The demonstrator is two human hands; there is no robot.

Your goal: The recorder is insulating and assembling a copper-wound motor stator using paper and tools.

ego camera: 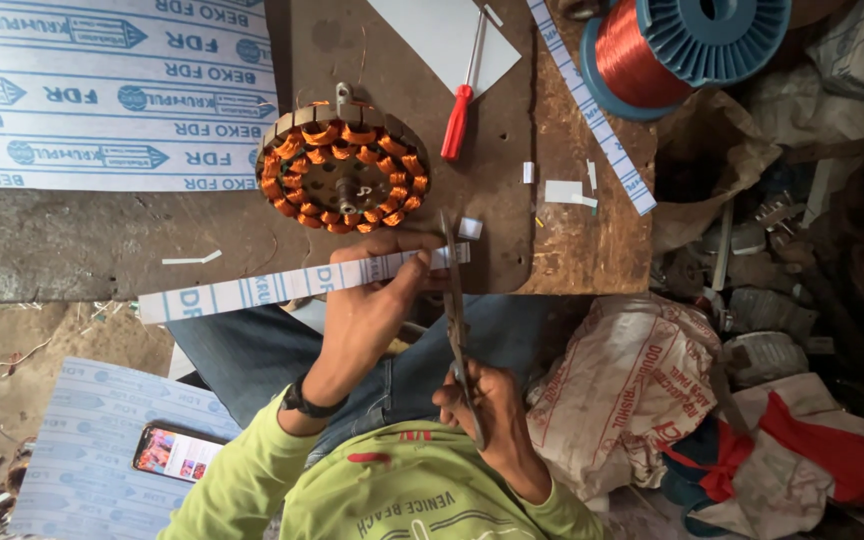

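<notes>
My left hand [372, 300] pinches a long white paper strip with blue print [252, 290], holding it level across the front edge of the workbench [102, 245]. My right hand [487, 410] grips the handles of long metal scissors [452, 290], whose blades point away from me and meet the strip's right end. A small cut white piece [469, 228] lies just beyond the blades. Behind the strip sits a round motor stator with orange copper windings [342, 170].
A red-handled screwdriver [458, 118] and a white sheet [447, 35] lie behind the stator. A second printed strip [592, 110] runs diagonally by a blue spool of copper wire [682, 45]. Printed insulation sheets [102, 90] cover the left. A phone [177, 452] lies below; sacks [632, 390] crowd the right.
</notes>
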